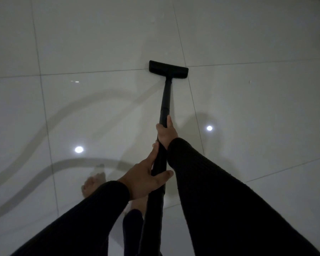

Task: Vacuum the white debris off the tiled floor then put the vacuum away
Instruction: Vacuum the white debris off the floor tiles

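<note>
Both hands grip the black vacuum pole (165, 100), right hand (166, 133) ahead of left hand (148, 175); its head (168, 69) sits on the tiled floor (100, 43) near white specks (250, 81).

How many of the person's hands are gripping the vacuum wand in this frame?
2. The right hand grips the black vacuum wand farther down toward the floor head; the left hand grips it closer to the body.
</note>
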The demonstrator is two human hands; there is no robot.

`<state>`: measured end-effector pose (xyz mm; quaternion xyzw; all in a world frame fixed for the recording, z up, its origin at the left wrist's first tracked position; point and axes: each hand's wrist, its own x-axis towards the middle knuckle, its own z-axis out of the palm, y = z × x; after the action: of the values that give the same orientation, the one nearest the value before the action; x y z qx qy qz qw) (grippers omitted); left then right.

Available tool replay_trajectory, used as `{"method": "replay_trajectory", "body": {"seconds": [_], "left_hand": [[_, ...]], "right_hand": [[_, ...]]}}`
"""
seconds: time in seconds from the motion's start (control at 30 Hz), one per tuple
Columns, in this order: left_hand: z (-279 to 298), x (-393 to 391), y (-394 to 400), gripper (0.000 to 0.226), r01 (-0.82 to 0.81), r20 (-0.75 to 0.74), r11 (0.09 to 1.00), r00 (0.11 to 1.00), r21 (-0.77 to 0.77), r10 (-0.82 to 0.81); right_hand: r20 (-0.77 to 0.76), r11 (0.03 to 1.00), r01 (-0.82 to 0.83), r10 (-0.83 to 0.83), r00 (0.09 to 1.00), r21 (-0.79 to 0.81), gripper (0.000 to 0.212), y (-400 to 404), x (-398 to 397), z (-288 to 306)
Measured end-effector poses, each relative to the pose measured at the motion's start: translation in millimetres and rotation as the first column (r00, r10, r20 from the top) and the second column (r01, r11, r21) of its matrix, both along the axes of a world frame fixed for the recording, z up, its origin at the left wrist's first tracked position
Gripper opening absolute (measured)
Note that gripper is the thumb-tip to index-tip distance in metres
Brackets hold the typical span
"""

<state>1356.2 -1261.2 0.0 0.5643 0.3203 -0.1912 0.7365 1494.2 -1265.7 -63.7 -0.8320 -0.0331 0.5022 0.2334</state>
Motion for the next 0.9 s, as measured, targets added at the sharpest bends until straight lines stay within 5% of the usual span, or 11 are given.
{"method": "replay_trajectory", "body": {"seconds": [0.5,0.9], "left_hand": [[-2,-1,134,0.091,0.105,0.02,0.994,0.994,0.027,-0.106],[-18,49,222,0.09,0.031,0.012,0.999,0.999,0.043,-0.032]], "right_hand": [[-0.002,0.997,0.072,-0.072,0.997,0.012,0.067,120,6,-3],[0.032,1.0,0.003,-0.004,0.999,0.025,0.067,216,59,-19]]}}
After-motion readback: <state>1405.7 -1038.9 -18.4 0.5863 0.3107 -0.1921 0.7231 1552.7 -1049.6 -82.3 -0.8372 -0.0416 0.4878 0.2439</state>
